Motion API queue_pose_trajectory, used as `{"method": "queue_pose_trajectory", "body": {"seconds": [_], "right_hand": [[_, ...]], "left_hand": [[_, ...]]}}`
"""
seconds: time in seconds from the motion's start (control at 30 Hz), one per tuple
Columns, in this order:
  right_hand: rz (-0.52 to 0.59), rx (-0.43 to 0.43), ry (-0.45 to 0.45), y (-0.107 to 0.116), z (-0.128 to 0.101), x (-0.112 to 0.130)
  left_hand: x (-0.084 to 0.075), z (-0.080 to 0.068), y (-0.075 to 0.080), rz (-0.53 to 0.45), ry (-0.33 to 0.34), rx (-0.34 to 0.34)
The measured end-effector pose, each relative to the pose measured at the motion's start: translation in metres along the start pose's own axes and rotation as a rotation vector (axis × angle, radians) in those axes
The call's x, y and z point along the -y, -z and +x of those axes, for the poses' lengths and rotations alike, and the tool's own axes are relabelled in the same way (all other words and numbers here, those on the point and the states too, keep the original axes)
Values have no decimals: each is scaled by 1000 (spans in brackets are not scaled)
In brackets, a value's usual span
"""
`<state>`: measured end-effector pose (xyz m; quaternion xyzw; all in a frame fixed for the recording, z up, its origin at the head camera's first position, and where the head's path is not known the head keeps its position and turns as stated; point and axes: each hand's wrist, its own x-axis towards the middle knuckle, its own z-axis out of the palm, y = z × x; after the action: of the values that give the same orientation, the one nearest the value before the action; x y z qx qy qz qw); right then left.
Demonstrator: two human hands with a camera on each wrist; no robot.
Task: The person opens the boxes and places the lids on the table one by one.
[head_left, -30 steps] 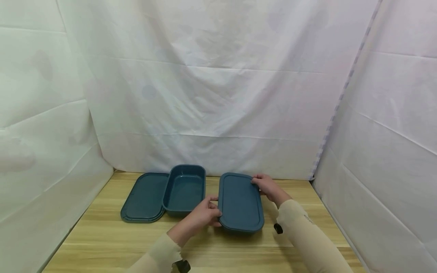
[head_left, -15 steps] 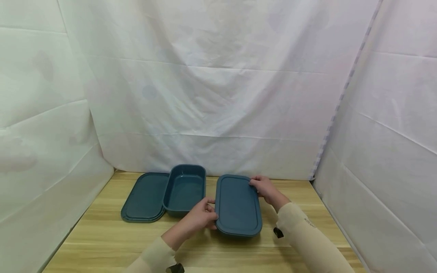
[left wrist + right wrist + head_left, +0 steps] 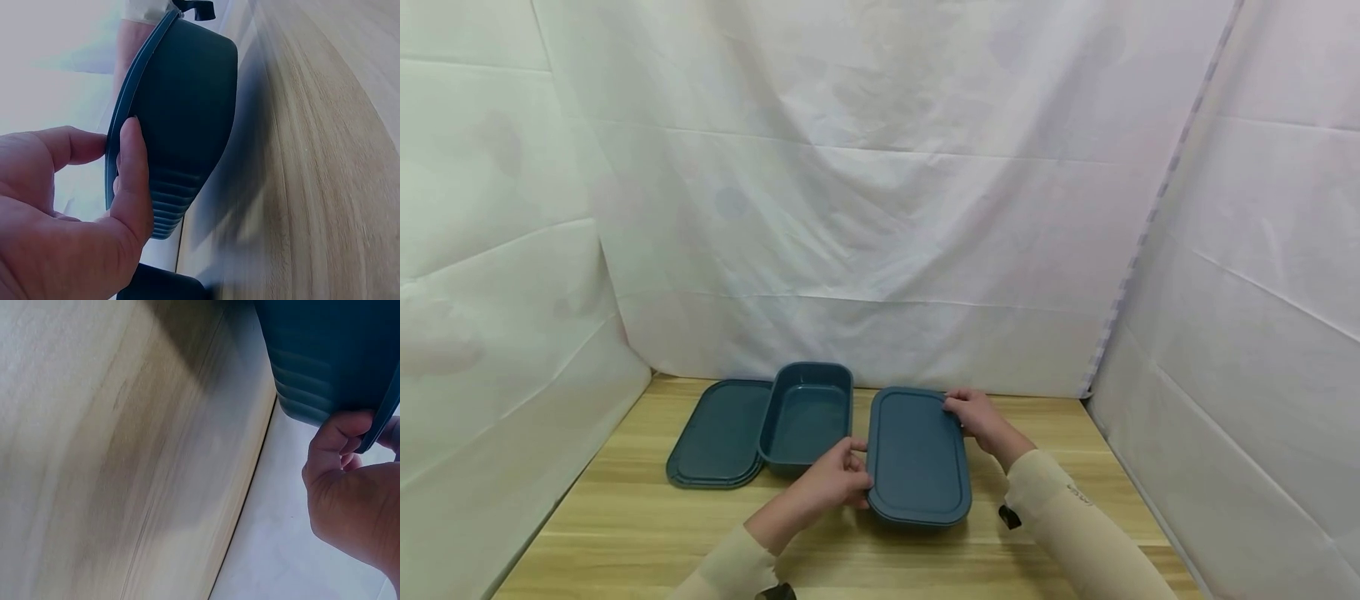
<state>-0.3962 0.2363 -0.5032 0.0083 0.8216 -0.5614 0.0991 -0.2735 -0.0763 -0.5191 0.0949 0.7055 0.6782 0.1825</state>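
A dark teal rectangular food container [image 3: 187, 94] with its flat lid [image 3: 919, 458] on is between my two hands, close over the table. My left hand [image 3: 835, 477] pinches the lid's rim at the near left side; in the left wrist view its thumb is on the lid and its fingers under the rim. At the far right corner, my right hand [image 3: 987, 422] grips the same rim, fingers curled beneath it in the right wrist view. To the left stands an uncovered container [image 3: 808, 417] of the same colour, its inside bare. A second lid [image 3: 718, 433] lies left of it.
The wood-grain table [image 3: 647, 533] ends at a white cloth backdrop [image 3: 865, 225] behind the containers. White cloth also walls both sides. The uncovered container overlaps the loose lid's right edge and sits close to my left hand.
Both hands have carried the lidded container a little left and toward me. The uncovered container and the loose lid have stayed in place.
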Motion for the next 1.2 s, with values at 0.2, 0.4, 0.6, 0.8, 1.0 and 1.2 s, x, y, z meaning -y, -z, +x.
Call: {"method": "queue_pose_trajectory", "body": {"seconds": [0.2, 0.4, 0.6, 0.8, 1.0, 1.2], "right_hand": [[4, 3, 8, -4, -2, -2], [-5, 1, 9, -8, -4, -2], [22, 7, 1, -12, -5, -3], [33, 21, 5, -15, -8, -2], [34, 51, 11, -17, -9, -4], [16, 60, 18, -18, -10, -6]], "left_hand": [[0, -5, 4, 0, 12, 27], [1, -10, 6, -4, 2, 43], [4, -14, 10, -17, -2, 50], [7, -18, 13, -23, 14, 62], [9, -22, 16, -25, 27, 71], [8, -24, 16, -35, 36, 79]]}}
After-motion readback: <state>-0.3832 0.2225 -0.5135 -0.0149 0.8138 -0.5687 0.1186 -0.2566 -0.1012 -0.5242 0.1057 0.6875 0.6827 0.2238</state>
